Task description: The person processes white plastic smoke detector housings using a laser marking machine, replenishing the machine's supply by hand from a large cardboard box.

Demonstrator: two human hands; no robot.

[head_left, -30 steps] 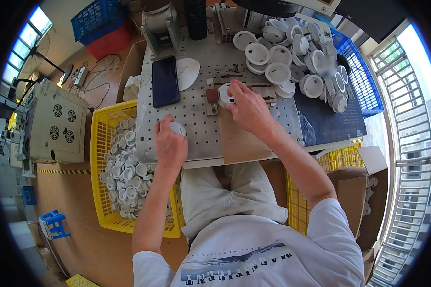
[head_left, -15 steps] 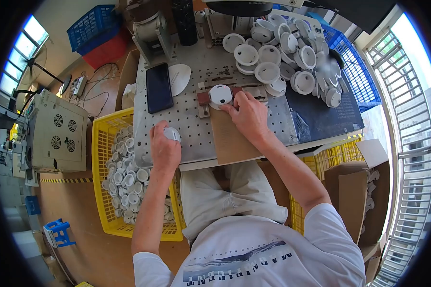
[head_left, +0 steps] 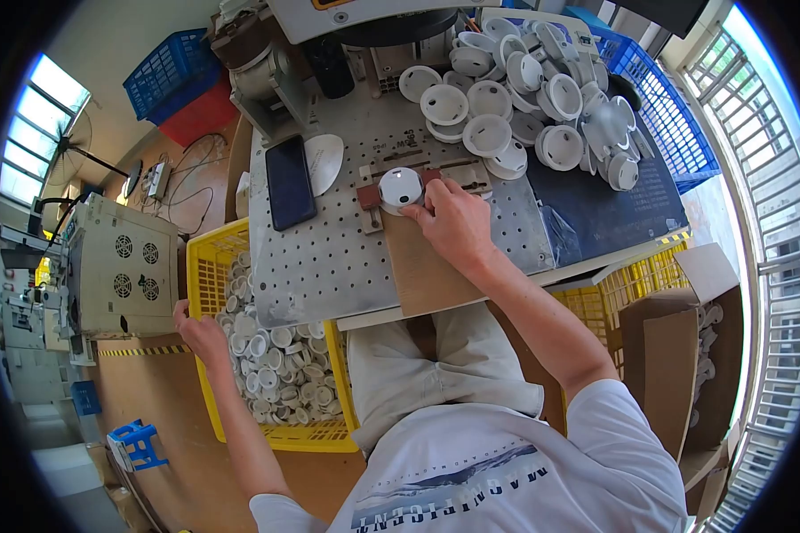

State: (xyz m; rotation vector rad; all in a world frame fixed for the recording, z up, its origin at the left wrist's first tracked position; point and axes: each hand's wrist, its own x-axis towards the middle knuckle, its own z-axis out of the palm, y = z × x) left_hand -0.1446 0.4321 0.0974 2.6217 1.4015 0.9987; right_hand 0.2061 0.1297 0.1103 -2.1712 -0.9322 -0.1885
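A round white plastic lid (head_left: 401, 188) with small dark openings sits between the reddish-brown blocks of a metal fixture (head_left: 371, 220). My right hand (head_left: 458, 222) is closed at the lid's right side, thumb at its near edge and fingers by the right-hand block. Out to the left, my left hand (head_left: 203, 338) is over the left rim of a yellow basket (head_left: 206, 400). Its fingers are partly extended, and no lid shows in it. Many similar white lids (head_left: 280, 373) fill that basket. A cardboard strip (head_left: 431, 266) lies under my right wrist.
A perforated metal plate (head_left: 320, 266) covers the worktop. A phone (head_left: 291, 184) and a white disc (head_left: 326, 160) lie on its left. White lids (head_left: 487, 135) are heaped at back right, beside a blue crate (head_left: 676, 115). Machine parts (head_left: 276, 84) stand behind.
My left hand has moved left and down from the plate's edge to the basket's far side; the white lid it held no longer shows. My right hand stays at the fixture. The view has shifted slightly.
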